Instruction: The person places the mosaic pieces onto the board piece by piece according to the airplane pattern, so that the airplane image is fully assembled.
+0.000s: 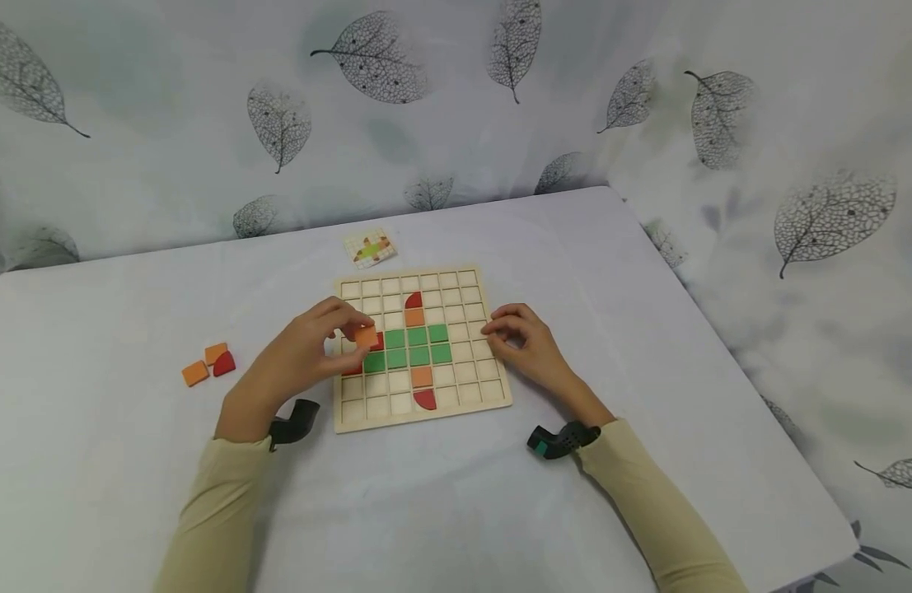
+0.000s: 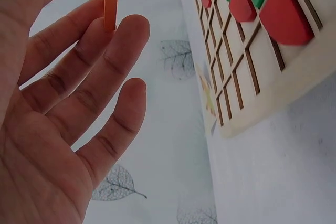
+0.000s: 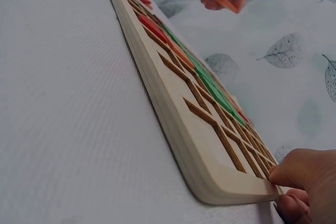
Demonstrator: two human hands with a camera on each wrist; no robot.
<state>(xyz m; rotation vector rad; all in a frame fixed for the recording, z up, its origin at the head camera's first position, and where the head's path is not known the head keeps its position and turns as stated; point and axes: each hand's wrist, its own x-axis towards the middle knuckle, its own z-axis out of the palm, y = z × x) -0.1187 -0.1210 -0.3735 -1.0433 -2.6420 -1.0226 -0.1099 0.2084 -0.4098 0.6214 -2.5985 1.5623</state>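
Between thumb and fingers my left hand (image 1: 306, 346) pinches an orange square tile (image 1: 366, 337), held above the left side of a wooden grid board (image 1: 470, 371). In the left wrist view the orange tile (image 2: 111, 3) is seen edge-on, clear of the board. Green square tiles (image 1: 418, 355) fill a block in the middle of the grid. Orange squares (image 1: 422, 376) and red quarter-round tiles (image 1: 425, 399) lie above and below that block, with red ones at its left end. At the board's right edge, my right hand (image 1: 528, 346) holds the rim with thumb and fingers.
Left of the board, two loose orange tiles (image 1: 195, 374) and a red quarter-round tile (image 1: 224, 363) lie on the white table (image 1: 92, 428). Behind the board is a small pattern card (image 1: 370, 248). A leaf-printed cloth (image 1: 441, 123) hangs beyond the table's far edge.
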